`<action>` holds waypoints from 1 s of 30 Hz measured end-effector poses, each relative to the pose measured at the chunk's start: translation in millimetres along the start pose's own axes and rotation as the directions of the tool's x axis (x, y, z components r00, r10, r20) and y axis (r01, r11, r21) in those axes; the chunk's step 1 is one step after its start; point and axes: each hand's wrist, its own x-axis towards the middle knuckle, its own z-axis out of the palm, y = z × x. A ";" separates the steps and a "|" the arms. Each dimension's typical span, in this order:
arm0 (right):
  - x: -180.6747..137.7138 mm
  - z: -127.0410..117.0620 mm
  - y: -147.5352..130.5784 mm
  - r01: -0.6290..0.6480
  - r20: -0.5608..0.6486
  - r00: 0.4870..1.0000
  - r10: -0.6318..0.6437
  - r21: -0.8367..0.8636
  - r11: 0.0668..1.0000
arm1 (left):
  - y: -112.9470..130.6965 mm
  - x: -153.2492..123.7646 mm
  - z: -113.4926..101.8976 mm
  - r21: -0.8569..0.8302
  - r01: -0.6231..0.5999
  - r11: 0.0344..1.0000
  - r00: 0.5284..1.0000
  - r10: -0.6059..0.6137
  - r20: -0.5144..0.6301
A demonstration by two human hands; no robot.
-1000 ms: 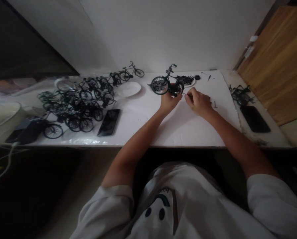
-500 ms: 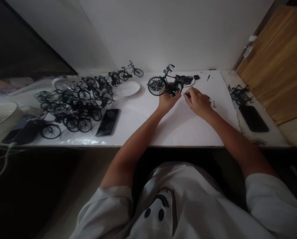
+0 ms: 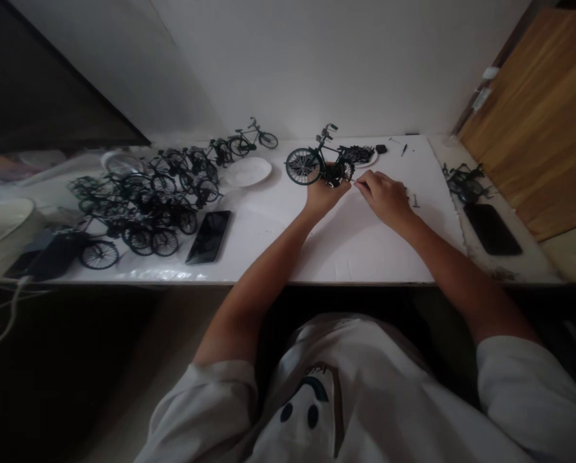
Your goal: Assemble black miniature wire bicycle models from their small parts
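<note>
A dark green model bicycle [image 3: 305, 166] is held up over the white board, its spoked front wheel to the left and its handlebar raised. My left hand [image 3: 323, 194] is closed around its lower rear part, so the pedals and part of the frame are hidden. Close by on the right, my right hand [image 3: 383, 197] pinches with thumb and forefinger at the rear wheel. Something thin shows at those fingertips, too small to name. Behind the bicycle lies a white plate [image 3: 373, 159] heaped with small black parts [image 3: 358, 154].
Many dark model bicycles [image 3: 152, 212] crowd the table's left side. A white plate [image 3: 249, 172] and a phone [image 3: 209, 236] lie beside them. At the right are another black phone [image 3: 492, 229], more dark bicycle parts [image 3: 465, 182] and a wooden panel [image 3: 533, 122].
The bicycle and my left hand have shifted very slightly left. My right hand stays pinched by the rear wheel, its fingers turned a little.
</note>
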 end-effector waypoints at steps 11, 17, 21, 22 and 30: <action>-0.7 -0.3 -2.5 -0.041 -0.034 0.999 0.039 -0.058 0.997 | 3.3 -2.4 1.6 -0.051 0.038 0.998 0.998 -0.036 0.041; -0.3 5.1 -1.7 -0.050 -0.043 0.998 0.047 -0.076 0.996 | 0.4 -3.8 3.7 -0.021 0.012 1.000 1.000 -0.012 0.017; -0.3 2.9 -2.1 -0.069 -0.016 0.998 0.068 -0.058 0.996 | -5.9 -2.3 4.7 0.010 -0.015 1.000 0.999 0.015 0.048; -0.7 1.6 -2.0 -0.066 -0.003 0.998 0.066 -0.045 0.997 | -7.3 -1.7 4.4 0.013 -0.030 0.999 0.998 0.029 0.055; -0.7 1.4 8.2 -0.033 0.055 0.998 0.035 -0.023 0.999 | -19.5 5.3 0.8 -0.077 -0.025 0.997 0.987 0.037 0.159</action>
